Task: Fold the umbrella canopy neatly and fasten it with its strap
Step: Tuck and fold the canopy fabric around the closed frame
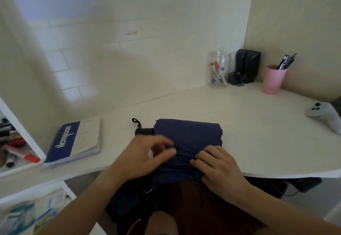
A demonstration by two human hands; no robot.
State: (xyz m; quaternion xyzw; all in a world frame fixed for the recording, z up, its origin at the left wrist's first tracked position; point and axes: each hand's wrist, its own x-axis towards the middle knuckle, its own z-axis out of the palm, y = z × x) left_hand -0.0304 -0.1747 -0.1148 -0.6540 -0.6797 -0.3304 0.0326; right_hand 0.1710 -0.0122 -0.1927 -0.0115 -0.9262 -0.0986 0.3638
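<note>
A collapsed navy blue umbrella (190, 135) lies crosswise on the white desk (249, 124), its loose canopy spilling over the front edge into my lap. Its black handle (144, 131) with a wrist loop points left. My left hand (147, 153) hovers blurred over the canopy's left part, fingers curled and pinching at the fabric. My right hand (215, 166) presses flat on the canopy near the desk edge, fingertips bunching a fold. I cannot make out the strap.
A blue notebook (73, 142) lies to the left. A clear jar of markers (219, 70), black speakers (247, 67) and a pink pen cup (273, 79) stand in the back corner. A white game controller (324, 115) rests at far right. Shelves with clutter (16, 148) stand at left.
</note>
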